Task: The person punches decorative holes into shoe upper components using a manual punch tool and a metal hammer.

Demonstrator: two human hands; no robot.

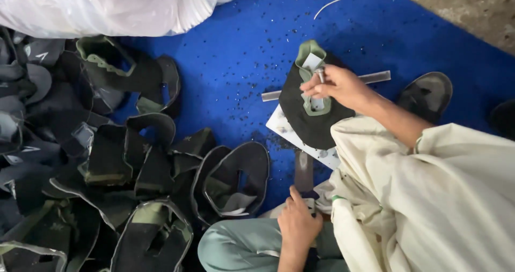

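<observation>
Both busy: right hand pinched punch on upper, left hand gripped hammer. Punching step, I judged. Strike needed punch upright.

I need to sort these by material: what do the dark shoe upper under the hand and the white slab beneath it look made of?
Shoe upper: likely matte black fabric or suede, with green padded lining; it drapes softly. White slab: rigid, flat, smooth, possibly plastic or stone; unclear. Right hand rests on the upper.
</observation>
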